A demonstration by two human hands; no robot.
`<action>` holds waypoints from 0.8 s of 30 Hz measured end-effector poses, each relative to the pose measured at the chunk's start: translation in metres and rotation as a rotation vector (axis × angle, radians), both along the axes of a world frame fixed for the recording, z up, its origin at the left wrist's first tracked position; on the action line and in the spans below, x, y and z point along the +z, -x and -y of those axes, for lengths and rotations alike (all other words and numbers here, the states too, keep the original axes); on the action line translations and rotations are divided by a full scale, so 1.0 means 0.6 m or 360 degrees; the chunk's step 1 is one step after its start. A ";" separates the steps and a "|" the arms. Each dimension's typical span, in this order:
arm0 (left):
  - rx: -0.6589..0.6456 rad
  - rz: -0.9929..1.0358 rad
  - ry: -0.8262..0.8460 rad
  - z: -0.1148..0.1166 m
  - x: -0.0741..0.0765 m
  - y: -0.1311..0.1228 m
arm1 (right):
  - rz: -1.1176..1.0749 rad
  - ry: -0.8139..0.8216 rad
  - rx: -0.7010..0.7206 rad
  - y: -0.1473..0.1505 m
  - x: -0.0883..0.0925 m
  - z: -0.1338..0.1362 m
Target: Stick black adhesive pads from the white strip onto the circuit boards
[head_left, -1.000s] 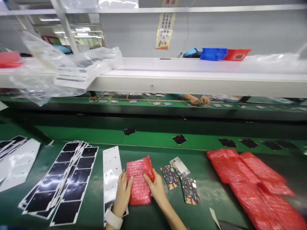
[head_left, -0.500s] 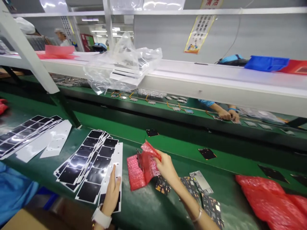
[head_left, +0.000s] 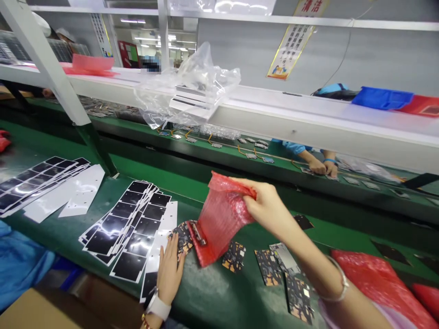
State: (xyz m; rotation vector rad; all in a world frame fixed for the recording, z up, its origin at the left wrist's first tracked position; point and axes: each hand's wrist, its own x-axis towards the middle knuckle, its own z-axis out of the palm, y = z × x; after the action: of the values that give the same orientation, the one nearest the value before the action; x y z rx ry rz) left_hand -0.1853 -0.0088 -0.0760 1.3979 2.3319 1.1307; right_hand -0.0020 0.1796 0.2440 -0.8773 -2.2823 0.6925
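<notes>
My right hand pinches the top of a red bubble-wrap bag, lifted and tilted over the green bench. A small metallic part shows at the bag's lower left. My left hand lies with fingers spread on a dark circuit board, left of the bag. Beside that hand are stacked white-edged sheets with black panels. Right of the bag lie more circuit boards, one below my right hand and another farther right, near a silvery plate.
A large red bag lies at the right. More black-panelled sheets are at the left. A white shelf bearing clear plastic crosses above the bench. Behind it, another person's hands handle small parts. Blue cloth is at lower left.
My right hand has raised the red bag and moved slightly right. A circuit board now shows at the bag's left, with my left hand moved onto it from the sheets.
</notes>
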 end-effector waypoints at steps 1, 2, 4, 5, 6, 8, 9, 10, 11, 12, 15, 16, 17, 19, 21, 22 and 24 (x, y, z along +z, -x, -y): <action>-0.0023 -0.0065 0.0032 0.001 -0.005 0.001 | 0.0007 -0.0069 -0.0011 -0.002 0.017 -0.005; -0.0032 -0.0129 0.0058 0.003 -0.009 0.002 | 0.0013 -0.0138 -0.0023 -0.005 0.034 -0.011; -0.0024 -0.0248 0.0094 0.007 -0.014 0.004 | 0.0034 -0.0279 -0.0030 -0.012 0.067 -0.021; -0.0019 -0.0301 0.0107 0.010 -0.015 0.005 | 0.0047 -0.0352 -0.0027 -0.016 0.084 -0.024; -0.0017 -0.0349 0.0119 0.013 -0.015 0.005 | 0.0059 -0.0423 -0.0027 -0.020 0.100 -0.026; -0.0023 -0.0431 0.0134 0.017 -0.015 0.007 | 0.0076 -0.0564 -0.0054 -0.029 0.134 -0.024; -0.0030 -0.0466 0.0138 0.018 -0.014 0.008 | 0.0078 -0.0640 -0.0082 -0.035 0.151 -0.020; -0.0038 -0.0497 0.0140 0.017 -0.013 0.010 | 0.0075 -0.0722 -0.0114 -0.041 0.167 -0.014; -0.0044 -0.0525 0.0141 0.015 -0.013 0.011 | 0.0074 -0.0807 -0.0132 -0.049 0.182 -0.005; -0.0050 -0.0550 0.0139 0.010 -0.012 0.013 | 0.0074 -0.0898 -0.0136 -0.057 0.197 0.004; -0.0070 -0.0614 0.0120 -0.016 -0.011 0.023 | 0.0091 -0.1182 -0.0176 -0.088 0.228 0.039; -0.0074 -0.0634 0.0110 -0.029 -0.011 0.028 | 0.0100 -0.1268 -0.0253 -0.099 0.235 0.051; -0.0077 -0.0650 0.0100 -0.042 -0.010 0.034 | 0.0114 -0.1345 -0.0345 -0.109 0.241 0.062; -0.0099 -0.0667 0.0082 -0.068 -0.006 0.044 | 0.0167 -0.1451 -0.0532 -0.132 0.252 0.083; -0.0174 -0.0662 0.0062 -0.086 -0.001 0.054 | 0.0244 -0.1517 -0.0662 -0.162 0.264 0.099; -0.0242 -0.0654 0.0049 -0.091 0.000 0.059 | 0.0269 -0.1546 -0.0722 -0.184 0.267 0.105; -0.0326 -0.0627 0.0016 -0.097 -0.004 0.072 | 0.0250 -0.1584 -0.0934 -0.248 0.258 0.117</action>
State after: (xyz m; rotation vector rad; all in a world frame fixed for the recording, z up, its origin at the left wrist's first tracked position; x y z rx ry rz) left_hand -0.2283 0.0493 -0.0787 1.9529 2.3561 0.8464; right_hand 0.1469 0.1097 0.3988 -0.9903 -1.9365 -0.7360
